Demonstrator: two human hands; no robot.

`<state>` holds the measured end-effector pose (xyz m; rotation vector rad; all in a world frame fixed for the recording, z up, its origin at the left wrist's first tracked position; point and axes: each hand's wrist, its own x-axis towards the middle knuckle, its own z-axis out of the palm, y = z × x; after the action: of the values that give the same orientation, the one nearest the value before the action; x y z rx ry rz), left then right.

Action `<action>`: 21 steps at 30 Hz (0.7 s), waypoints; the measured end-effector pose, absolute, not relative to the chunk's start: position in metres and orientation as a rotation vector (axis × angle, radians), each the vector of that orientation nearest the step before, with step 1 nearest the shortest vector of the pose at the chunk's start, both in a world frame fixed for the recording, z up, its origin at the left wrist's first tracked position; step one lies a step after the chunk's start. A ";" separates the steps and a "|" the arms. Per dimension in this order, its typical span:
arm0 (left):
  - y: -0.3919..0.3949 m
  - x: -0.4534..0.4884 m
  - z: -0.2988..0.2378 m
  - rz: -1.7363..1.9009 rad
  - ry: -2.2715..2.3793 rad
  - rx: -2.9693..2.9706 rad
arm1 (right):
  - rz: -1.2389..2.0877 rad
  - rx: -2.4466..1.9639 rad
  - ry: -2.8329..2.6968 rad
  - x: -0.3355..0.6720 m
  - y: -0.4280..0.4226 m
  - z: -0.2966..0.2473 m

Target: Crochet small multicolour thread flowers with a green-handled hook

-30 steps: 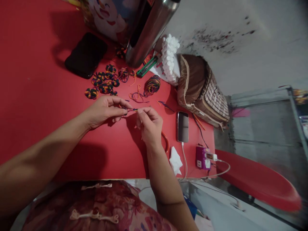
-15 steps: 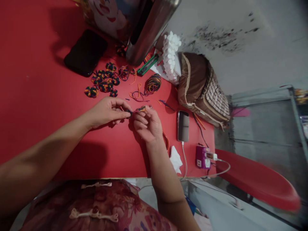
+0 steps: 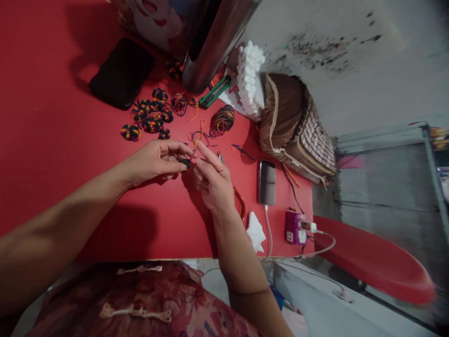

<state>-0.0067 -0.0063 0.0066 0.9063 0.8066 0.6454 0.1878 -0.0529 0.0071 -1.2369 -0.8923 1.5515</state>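
Note:
Between the thumb and fingers of my left hand [image 3: 157,161] is a small dark-green piece of yarn work [image 3: 185,163]. My right hand [image 3: 213,182] is close beside it, its index finger stretched toward the left fingertips. Orange and purple yarn [image 3: 195,147] runs from the small piece up to that index finger. Whether a hook is in the right fingers I cannot tell. Beyond the hands lie several multicoloured yarn flowers [image 3: 152,112] and a wound ball of yarn [image 3: 223,119]. A tool with an orange-red handle [image 3: 241,202] is partly hidden under my right hand.
A black case [image 3: 122,72], a metal flask [image 3: 213,47] and a green box cutter [image 3: 214,92] lie toward the back. At right are a brown bag [image 3: 287,117], a charging phone [image 3: 266,182], a crumpled tissue [image 3: 256,232] and a purple power adapter [image 3: 295,228].
My right hand has turned, and its index finger has stretched out toward the left, lifting the yarn upward. The left hand stays nearly in place with the small piece.

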 end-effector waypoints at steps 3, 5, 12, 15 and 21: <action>-0.006 -0.007 0.008 0.627 0.801 0.895 | 0.985 -1.329 -1.409 0.192 -0.054 -0.006; -0.005 -0.008 0.009 0.603 0.807 0.896 | 0.587 -1.311 -1.701 0.197 -0.053 -0.014; -0.005 -0.010 0.010 0.592 0.808 0.849 | 0.207 -1.282 -1.898 0.208 -0.047 -0.016; -0.005 -0.008 0.010 0.613 0.824 0.816 | 0.299 -1.254 -1.832 0.207 -0.047 -0.017; -0.006 -0.004 0.010 0.670 0.883 0.805 | 0.454 -1.241 -1.655 0.205 -0.049 -0.022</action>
<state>-0.0045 -0.0056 0.0098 0.8048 0.8828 0.6704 0.2048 -0.0490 -0.0219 -1.2409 -1.6547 0.4544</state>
